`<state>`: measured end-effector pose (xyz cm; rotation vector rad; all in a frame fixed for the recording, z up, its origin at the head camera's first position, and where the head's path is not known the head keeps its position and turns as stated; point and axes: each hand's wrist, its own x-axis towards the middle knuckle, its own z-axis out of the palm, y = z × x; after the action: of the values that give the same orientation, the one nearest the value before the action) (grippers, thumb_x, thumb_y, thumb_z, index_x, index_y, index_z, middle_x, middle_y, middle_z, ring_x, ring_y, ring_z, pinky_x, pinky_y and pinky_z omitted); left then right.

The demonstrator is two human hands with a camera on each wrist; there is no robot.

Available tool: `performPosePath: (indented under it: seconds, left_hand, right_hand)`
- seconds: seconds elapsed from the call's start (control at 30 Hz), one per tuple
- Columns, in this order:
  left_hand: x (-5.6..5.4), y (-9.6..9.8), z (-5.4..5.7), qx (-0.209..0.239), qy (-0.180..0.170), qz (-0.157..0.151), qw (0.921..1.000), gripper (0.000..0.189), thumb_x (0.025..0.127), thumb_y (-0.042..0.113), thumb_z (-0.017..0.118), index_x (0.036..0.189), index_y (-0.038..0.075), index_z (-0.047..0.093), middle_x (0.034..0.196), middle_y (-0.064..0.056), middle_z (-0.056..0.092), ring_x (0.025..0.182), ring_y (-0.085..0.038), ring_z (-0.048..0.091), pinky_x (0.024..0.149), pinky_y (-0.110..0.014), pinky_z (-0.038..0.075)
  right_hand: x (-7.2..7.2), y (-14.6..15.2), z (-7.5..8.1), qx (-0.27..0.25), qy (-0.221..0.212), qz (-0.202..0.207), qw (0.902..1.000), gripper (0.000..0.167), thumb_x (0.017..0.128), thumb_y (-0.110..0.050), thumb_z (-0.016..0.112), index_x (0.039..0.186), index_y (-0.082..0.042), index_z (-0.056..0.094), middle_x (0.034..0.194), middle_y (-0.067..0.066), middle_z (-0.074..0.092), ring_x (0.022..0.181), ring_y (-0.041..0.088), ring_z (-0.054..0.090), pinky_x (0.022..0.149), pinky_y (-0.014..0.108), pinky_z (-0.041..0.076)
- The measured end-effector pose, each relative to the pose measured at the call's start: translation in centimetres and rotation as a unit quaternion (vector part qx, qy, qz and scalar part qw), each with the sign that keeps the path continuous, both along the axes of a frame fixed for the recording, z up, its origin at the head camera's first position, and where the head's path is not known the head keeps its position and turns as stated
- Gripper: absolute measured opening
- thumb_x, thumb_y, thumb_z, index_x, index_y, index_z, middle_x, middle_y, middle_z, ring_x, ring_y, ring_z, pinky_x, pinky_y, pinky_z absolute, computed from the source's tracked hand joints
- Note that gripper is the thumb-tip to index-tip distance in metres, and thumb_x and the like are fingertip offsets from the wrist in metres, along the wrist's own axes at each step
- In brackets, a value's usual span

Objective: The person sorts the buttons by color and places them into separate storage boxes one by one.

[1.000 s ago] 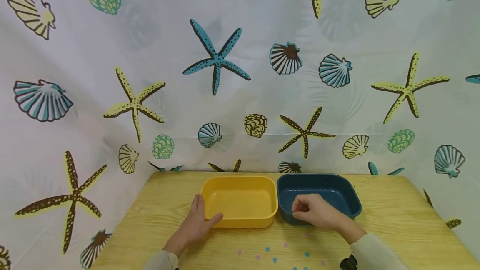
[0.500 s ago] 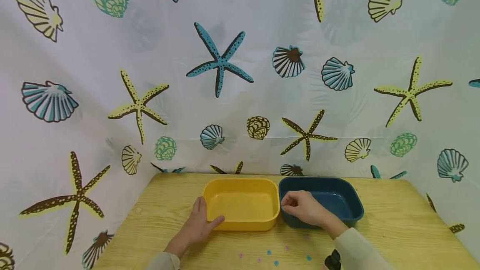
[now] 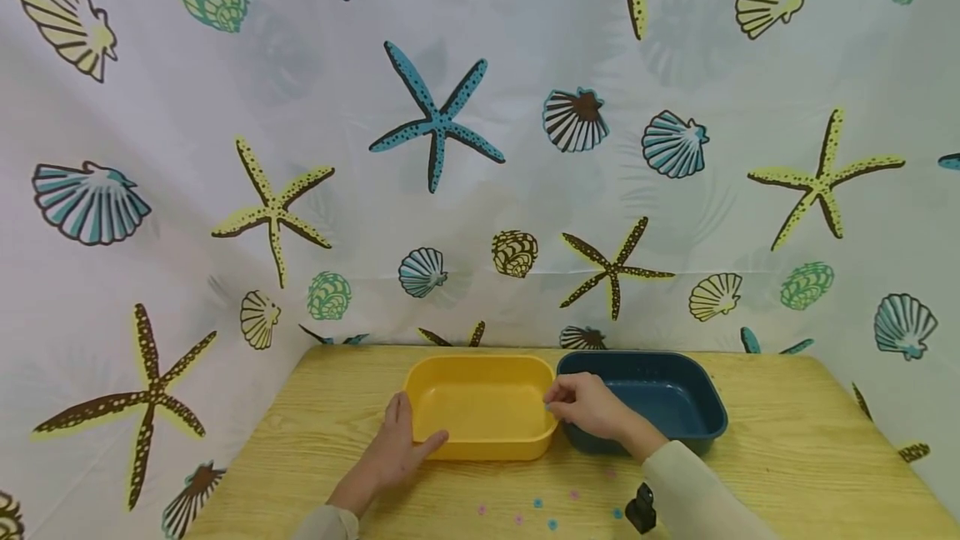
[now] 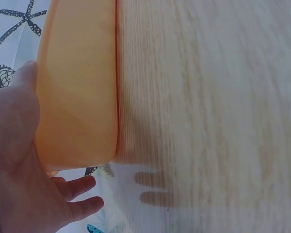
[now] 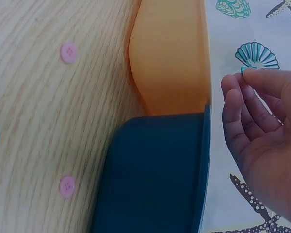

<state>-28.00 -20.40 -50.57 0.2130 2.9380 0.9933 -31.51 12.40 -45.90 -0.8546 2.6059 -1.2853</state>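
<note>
Here, teal button pinched in right hand, yellow tub touching left hand.

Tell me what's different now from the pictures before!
The right hand moved left, from over the blue bin to the yellow bin's right edge, with a small blue button in its grip. Nothing was plainly picked up or let go. The left hand still holds the yellow bin's left end; both bins and the loose buttons in view stayed put.
</note>
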Motion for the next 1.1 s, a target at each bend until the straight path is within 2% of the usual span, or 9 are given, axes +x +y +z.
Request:
performPosePath:
  seconds: [0.2, 0.37, 0.67, 0.8, 1.1]
  left_hand:
    - [0.0, 0.0, -0.1, 0.004, 0.001, -0.001, 1.0, 0.107, 0.089, 0.059, 0.054, 0.145, -0.014, -0.001, 0.148, -0.036, 0.0, 0.132, -0.05, 0.023, 0.104, -0.055, 0.026]
    - [0.1, 0.0, -0.2, 0.002, 0.002, -0.002, 1.0, 0.106, 0.089, 0.058, 0.054, 0.144, -0.015, 0.0, 0.148, -0.037, 0.001, 0.131, -0.05, 0.025, 0.104, -0.055, 0.027]
    - [0.0, -0.1, -0.2, 0.001, -0.001, -0.002, 1.0, 0.107, 0.089, 0.059, 0.053, 0.145, -0.014, -0.003, 0.149, -0.035, -0.002, 0.132, -0.048, 0.026, 0.104, -0.053, 0.028]
    - [0.0, -0.2, -0.4, 0.001, -0.002, -0.005, 1.0, 0.109, 0.088, 0.062, 0.05, 0.145, -0.013, -0.005, 0.15, -0.034, -0.003, 0.132, -0.047, 0.026, 0.104, -0.053, 0.028]
    - [0.2, -0.1, 0.0, 0.001, -0.001, -0.004, 1.0, 0.108, 0.088, 0.061, 0.052, 0.144, -0.014, -0.002, 0.149, -0.035, -0.001, 0.131, -0.047, 0.029, 0.103, -0.053, 0.03]
  right_hand:
    - [-0.4, -0.8, -0.2, -0.005, -0.015, 0.006, 0.9999, 0.009, 0.093, -0.007, 0.06, 0.097, -0.001, 0.065, 0.084, 0.008, 0.064, 0.072, 0.023, 0.06, 0.064, 0.034, 0.052]
    - [-1.0, -1.0, -0.6, 0.0, -0.018, -0.003, 0.9998, 0.007, 0.092, -0.006, 0.061, 0.096, -0.002, 0.066, 0.081, 0.004, 0.063, 0.069, 0.018, 0.059, 0.061, 0.028, 0.05]
    - [-2.3, -1.3, -0.5, 0.008, -0.04, -0.017, 0.999, 0.008, 0.092, -0.006, 0.061, 0.097, -0.002, 0.066, 0.082, 0.005, 0.063, 0.072, 0.018, 0.059, 0.062, 0.029, 0.051]
    - [-2.8, -1.4, -0.5, 0.018, -0.038, -0.025, 0.9988, 0.008, 0.092, -0.006, 0.061, 0.097, -0.004, 0.066, 0.081, 0.003, 0.062, 0.072, 0.018, 0.059, 0.063, 0.029, 0.051]
    - [-3.5, -1.6, -0.5, 0.013, -0.035, -0.031, 0.9988, 0.009, 0.093, -0.007, 0.059, 0.098, -0.004, 0.066, 0.081, 0.005, 0.063, 0.07, 0.019, 0.059, 0.062, 0.03, 0.051]
